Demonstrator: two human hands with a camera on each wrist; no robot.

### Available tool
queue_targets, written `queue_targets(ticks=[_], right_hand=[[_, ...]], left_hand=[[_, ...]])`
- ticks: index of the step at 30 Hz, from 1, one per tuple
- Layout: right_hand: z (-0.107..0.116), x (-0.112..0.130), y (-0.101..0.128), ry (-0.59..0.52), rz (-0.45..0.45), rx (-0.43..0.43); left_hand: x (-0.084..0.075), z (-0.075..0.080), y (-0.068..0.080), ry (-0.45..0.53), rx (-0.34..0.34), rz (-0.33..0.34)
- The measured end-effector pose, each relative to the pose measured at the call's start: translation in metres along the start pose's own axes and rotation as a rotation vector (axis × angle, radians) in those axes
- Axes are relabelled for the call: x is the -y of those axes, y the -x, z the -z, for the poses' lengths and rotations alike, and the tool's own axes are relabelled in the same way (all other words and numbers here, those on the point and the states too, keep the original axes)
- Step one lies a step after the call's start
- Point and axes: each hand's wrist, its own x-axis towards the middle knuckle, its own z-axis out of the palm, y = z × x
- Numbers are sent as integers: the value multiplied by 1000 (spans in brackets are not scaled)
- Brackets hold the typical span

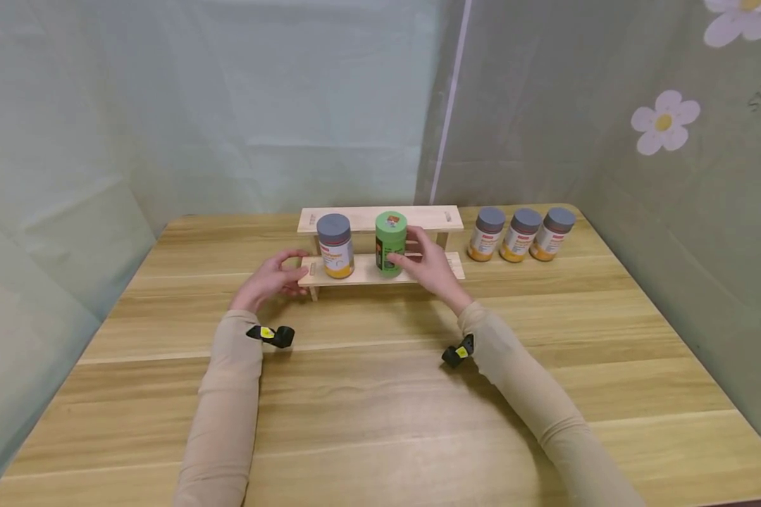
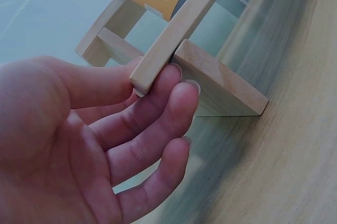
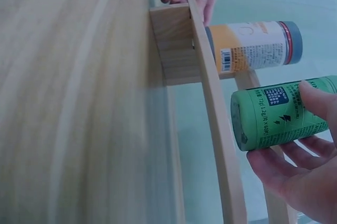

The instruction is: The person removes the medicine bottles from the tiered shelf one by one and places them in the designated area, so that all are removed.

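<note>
Pale raw wood rack; varnished wood table; glossy green can.

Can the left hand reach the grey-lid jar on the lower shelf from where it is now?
Probably yes: the left hand touches the lower shelf's left end, and the grey-lid jar stands just beside it with nothing between.

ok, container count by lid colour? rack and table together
Grey-lidded jars: 4. One on the rack's lower shelf, three on the table to the right of the rack.
Green canister: 1, on the lower shelf, gripped by the right hand.
Total: 5.
</note>
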Motion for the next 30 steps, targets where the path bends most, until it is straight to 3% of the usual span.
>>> queue_targets(ticks=[10,24,30], right_hand=[[15,4,3,3,-20,-4],[56,-10,15,-24,23,-72],[75,-18,23,3,-8,-100]], left_hand=[[3,1,0,-2,-6,5],[0,3,-2,-14,-5,-16],[2,3,-1,-17,-13,2]])
